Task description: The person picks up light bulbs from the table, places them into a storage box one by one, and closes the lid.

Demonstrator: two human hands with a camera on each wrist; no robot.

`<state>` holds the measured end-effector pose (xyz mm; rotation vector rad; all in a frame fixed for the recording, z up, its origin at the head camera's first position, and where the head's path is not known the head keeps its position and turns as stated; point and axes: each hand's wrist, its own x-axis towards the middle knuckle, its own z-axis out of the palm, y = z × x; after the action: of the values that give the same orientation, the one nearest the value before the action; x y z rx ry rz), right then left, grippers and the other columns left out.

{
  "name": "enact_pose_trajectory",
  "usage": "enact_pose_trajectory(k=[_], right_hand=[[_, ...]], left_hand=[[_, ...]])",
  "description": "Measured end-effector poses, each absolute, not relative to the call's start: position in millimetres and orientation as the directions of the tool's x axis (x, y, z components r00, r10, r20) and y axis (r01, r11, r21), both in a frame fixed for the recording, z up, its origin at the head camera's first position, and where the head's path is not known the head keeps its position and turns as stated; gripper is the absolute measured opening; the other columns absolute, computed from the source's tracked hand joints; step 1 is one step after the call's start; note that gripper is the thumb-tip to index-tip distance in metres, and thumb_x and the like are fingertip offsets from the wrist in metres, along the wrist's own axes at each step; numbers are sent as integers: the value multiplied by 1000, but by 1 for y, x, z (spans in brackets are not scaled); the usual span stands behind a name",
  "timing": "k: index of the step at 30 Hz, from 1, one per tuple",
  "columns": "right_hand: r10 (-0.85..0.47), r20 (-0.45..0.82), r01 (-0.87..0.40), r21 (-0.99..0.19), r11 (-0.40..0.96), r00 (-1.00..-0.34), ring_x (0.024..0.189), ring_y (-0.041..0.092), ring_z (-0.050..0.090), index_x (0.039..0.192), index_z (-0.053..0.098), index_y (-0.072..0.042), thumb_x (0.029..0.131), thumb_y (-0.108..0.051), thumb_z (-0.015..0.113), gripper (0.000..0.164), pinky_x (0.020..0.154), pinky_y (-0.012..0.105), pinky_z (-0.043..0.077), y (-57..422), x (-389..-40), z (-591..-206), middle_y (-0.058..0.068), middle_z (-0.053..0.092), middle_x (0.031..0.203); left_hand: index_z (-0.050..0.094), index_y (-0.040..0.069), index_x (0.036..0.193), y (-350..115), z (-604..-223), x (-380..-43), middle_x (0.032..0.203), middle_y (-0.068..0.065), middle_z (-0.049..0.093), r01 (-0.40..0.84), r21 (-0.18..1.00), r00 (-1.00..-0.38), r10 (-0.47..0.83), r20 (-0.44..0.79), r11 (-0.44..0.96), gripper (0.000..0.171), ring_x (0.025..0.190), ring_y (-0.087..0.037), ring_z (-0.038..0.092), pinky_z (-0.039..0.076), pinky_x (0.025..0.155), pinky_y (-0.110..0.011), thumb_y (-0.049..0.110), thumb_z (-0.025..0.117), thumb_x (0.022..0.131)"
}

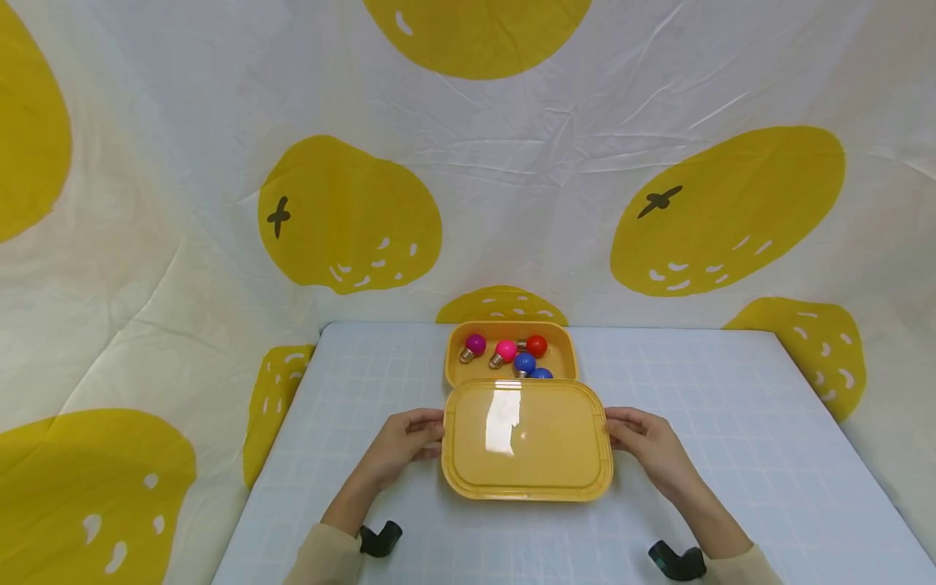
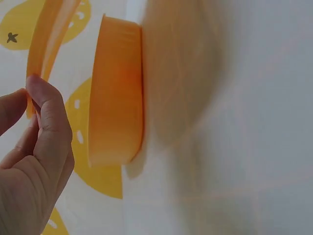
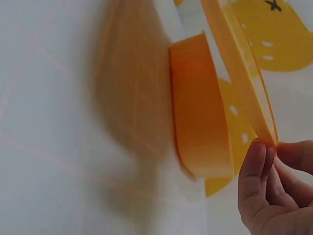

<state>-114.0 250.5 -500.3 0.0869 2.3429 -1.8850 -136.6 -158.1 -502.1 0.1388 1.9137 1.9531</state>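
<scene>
Between both hands a yellow rectangular lid (image 1: 526, 455) with rounded corners is held up over the table. My left hand (image 1: 400, 445) pinches its left edge, thumb against fingers, as the left wrist view shows at the lid's rim (image 2: 39, 54). On the opposite edge my right hand (image 1: 647, 445) pinches the lid (image 3: 244, 78) likewise. Behind it stands an orange-yellow open box (image 1: 455, 357) on the table. Inside lie small round bulbs with metal screw bases: a purple bulb (image 1: 475, 344), a pink bulb (image 1: 505, 350), a red bulb (image 1: 537, 346) and blue bulbs (image 1: 524, 362), partly hidden by the lid.
A pale checked cloth covers the table (image 1: 731, 422). A white curtain (image 1: 512, 203) with big yellow fruit prints hangs behind and at the sides. Black curved pieces (image 1: 381, 539) sit at both wrists. The lid casts a shadow (image 3: 132, 83) on the cloth.
</scene>
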Motion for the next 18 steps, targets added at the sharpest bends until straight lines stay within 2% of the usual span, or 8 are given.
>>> enact_pose_trajectory(k=[10, 15, 18], right_hand=[[-33, -51, 42, -973, 225, -998, 92, 25, 70, 128, 62, 6, 100, -22, 64, 39, 82, 30, 59, 252, -117, -490, 18, 70, 115], [-40, 30, -37, -980, 193, -999, 93, 21, 69, 127, 61, 7, 101, -18, 64, 37, 80, 32, 60, 252, -117, -488, 19, 69, 113], [-46, 85, -92, -979, 182, -995, 93, 19, 69, 126, 60, 8, 101, -14, 63, 34, 79, 31, 60, 252, -117, -487, 18, 69, 112]], left_hand=[[59, -5, 131, -155, -491, -146, 116, -16, 67, -155, 987, -936, 313, -162, 46, 35, 104, -26, 66, 57, 89, -46, 8, 64, 99], [61, -3, 130, -153, -487, -146, 115, -16, 67, -110, 993, -948, 296, -120, 49, 32, 103, -27, 66, 57, 90, -46, 7, 63, 99], [63, -1, 128, -152, -485, -144, 114, -14, 68, -79, 995, -957, 276, -91, 57, 32, 103, -26, 66, 58, 89, -41, 8, 66, 97]])
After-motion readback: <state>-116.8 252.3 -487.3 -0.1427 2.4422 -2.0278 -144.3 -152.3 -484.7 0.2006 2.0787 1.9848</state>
